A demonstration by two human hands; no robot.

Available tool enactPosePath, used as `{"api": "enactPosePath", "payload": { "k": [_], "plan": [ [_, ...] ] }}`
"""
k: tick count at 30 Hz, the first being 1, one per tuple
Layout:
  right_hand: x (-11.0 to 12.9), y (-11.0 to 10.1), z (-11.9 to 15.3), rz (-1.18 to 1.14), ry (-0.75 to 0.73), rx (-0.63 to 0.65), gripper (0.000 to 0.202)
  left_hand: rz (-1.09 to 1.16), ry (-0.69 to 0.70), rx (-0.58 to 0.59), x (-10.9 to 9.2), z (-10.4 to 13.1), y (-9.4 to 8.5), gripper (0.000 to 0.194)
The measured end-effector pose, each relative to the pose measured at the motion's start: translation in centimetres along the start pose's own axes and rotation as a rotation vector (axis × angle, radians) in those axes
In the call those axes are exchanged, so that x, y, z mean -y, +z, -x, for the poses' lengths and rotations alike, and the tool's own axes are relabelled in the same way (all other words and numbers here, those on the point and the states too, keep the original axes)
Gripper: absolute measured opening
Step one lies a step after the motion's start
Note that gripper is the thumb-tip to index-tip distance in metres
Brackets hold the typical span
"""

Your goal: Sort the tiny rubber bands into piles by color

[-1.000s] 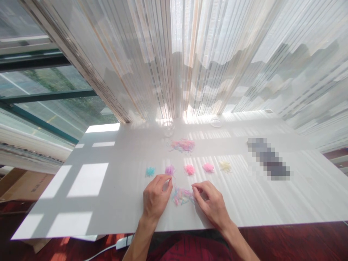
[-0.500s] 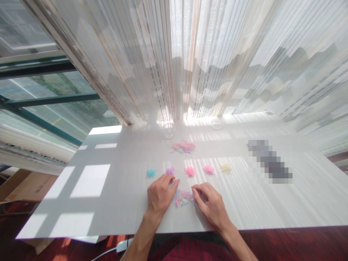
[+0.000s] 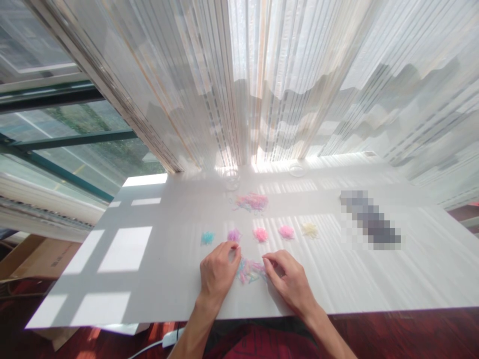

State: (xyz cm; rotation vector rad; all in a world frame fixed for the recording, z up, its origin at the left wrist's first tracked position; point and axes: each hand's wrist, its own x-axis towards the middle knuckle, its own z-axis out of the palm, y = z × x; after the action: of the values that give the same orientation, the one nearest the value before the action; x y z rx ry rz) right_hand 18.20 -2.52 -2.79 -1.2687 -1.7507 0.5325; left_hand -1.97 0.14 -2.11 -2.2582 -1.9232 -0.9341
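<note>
A mixed pile of small, thin pastel pieces (image 3: 251,270), which look like little rubber bands, lies between my hands. My left hand (image 3: 219,269) is at the pile's left side, thumb and forefinger pinched just below the purple pile (image 3: 234,235). Whatever is in that pinch is too small to make out. On the right side of the mixed pile, my right hand (image 3: 289,276) has its thumb and fingertips drawn together at the pile's edge. Its grip hides anything held. Beyond the hands, the row also has teal (image 3: 207,238), coral-pink (image 3: 261,235), pink (image 3: 286,232) and pale yellow (image 3: 310,230) piles.
Farther back lies a larger mixed pastel pile (image 3: 251,201). Behind it are a clear round container (image 3: 231,179) and a clear round lid (image 3: 297,171). A pixelated dark object (image 3: 370,219) rests on the white table (image 3: 168,279) at right. Sheer curtains (image 3: 239,99) hang along the far edge.
My left thumb and forefinger have closed into a pinch, and that hand has shifted slightly left. My right hand has stayed nearly still. The piles look the same.
</note>
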Motion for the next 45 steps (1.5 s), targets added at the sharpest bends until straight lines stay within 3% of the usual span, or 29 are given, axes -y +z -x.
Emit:
{"api": "enactPosePath", "payload": {
  "k": [26,31,36,45],
  "plan": [
    [-0.4,0.1,0.2,-0.021,0.017,0.024,0.011,0.010,0.071,-0.066,0.8,0.2,-0.3,0.009],
    [-0.2,-0.1,0.3,0.017,-0.050,0.092,0.011,0.225,0.111,0.077,0.7,0.6,-1.3,0.012],
    [-0.3,0.1,0.3,0.117,-0.141,0.172,0.009,0.327,0.247,0.240,0.7,1.7,-2.0,0.016],
    [-0.6,0.4,0.3,0.118,-0.142,0.126,0.011,0.336,0.277,0.208,0.8,2.2,-1.6,0.013]
  ]
}}
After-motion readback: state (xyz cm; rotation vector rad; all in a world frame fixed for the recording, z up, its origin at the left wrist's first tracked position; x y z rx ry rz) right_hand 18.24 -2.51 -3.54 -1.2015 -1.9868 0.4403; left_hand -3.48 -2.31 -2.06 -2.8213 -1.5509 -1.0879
